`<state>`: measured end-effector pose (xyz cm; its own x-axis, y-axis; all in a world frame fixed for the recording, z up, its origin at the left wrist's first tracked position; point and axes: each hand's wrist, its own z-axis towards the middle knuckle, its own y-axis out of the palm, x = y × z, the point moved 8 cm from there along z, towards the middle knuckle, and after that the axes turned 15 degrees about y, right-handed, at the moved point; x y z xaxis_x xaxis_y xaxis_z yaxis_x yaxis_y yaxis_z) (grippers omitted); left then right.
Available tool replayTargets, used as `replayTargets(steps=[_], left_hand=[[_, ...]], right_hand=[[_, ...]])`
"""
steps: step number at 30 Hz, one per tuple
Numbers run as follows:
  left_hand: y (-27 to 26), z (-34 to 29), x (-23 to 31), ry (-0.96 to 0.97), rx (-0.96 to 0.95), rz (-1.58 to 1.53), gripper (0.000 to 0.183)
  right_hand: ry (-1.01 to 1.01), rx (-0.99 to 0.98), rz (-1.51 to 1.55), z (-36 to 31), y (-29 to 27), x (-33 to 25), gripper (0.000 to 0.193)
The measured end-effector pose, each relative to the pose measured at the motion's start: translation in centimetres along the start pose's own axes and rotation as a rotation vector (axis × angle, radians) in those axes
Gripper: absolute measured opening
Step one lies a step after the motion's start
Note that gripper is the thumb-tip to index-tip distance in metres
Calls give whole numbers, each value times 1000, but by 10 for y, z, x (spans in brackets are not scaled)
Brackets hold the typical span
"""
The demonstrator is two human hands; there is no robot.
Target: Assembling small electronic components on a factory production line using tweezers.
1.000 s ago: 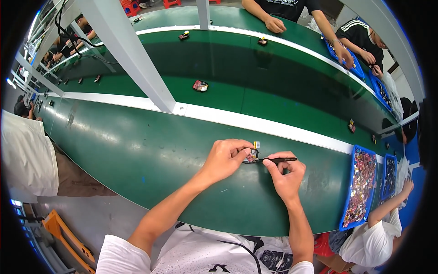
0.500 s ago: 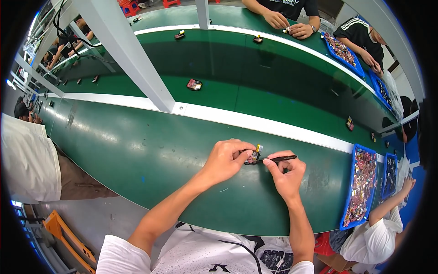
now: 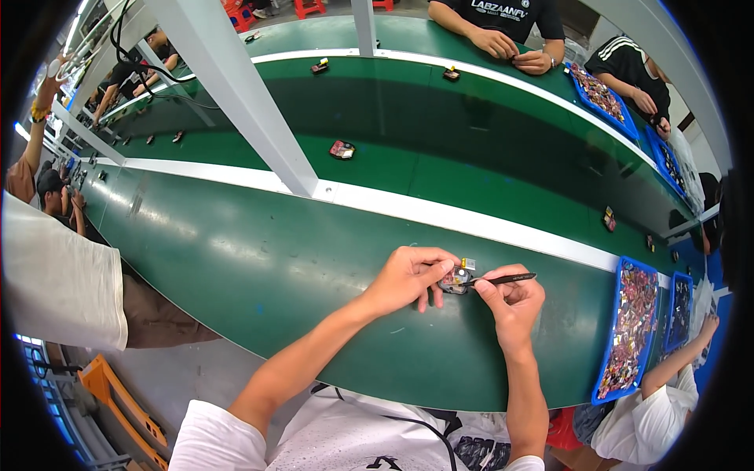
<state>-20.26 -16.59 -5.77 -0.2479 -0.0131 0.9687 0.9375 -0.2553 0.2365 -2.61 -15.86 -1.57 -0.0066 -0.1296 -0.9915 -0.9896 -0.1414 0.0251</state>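
Observation:
A small electronic assembly (image 3: 456,287) with a dark casing and a reddish board sits over the green bench, between my two hands. From its far edge sticks up a small yellow and silver piece (image 3: 468,264). My left hand (image 3: 404,281) grips the assembly from the left, with thumb and index finger at its edge and the other fingers curled below. My right hand (image 3: 514,306) is closed around black tweezers (image 3: 512,279), held nearly flat like a pen. Their tips reach the right side of the assembly; what they touch there is too small to make out.
On the right stands a blue tray (image 3: 603,385) full of small parts, with a second blue tray (image 3: 677,318) beyond it. Similar assemblies, one a reddish unit (image 3: 342,149), lie along the green conveyor (image 3: 377,169). A grey post (image 3: 259,118) rises ahead left. Co-workers sit around.
The whole view has shifted slightly, with the scene moving right and down. My left fingers uncover more of the assembly. The tweezers stay in my right hand at its right side.

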Motion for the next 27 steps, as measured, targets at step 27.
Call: replayTargets(steps=[27], left_hand=[[3, 2, 1, 51, 35, -93, 32]], right_hand=[[-321, 145, -260, -13, 5, -13, 12]])
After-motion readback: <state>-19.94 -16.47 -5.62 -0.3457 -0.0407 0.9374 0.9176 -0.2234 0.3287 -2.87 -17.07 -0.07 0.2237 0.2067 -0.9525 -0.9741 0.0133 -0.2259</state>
